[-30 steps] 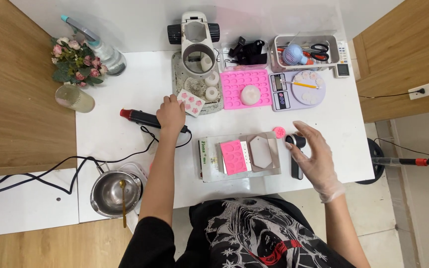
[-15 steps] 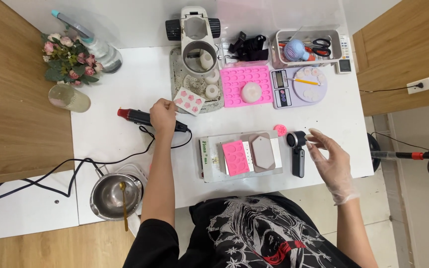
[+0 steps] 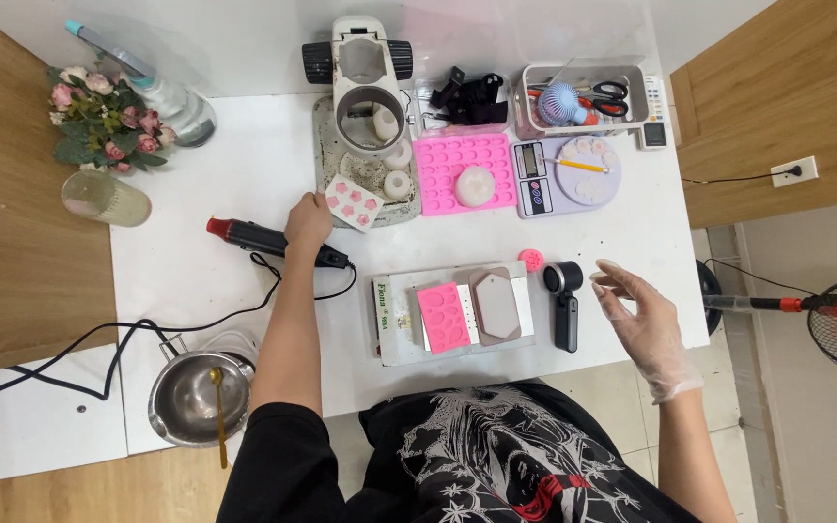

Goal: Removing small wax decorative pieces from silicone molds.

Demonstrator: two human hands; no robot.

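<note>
The white table (image 3: 196, 281) was crowded with molds and tools. Your left hand (image 3: 308, 221) was closed on the black heat gun (image 3: 273, 238), lying flat by its cable; grip it well behind the red nozzle. Your gloved right hand (image 3: 636, 315) hovered open, holding nothing, near the small black camera (image 3: 565, 302).

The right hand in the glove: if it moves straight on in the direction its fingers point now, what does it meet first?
Probably the black handheld device lying beside the tray. The right hand points its fingers left towards it, with bare white table between. Its height above the table is unclear.
</note>
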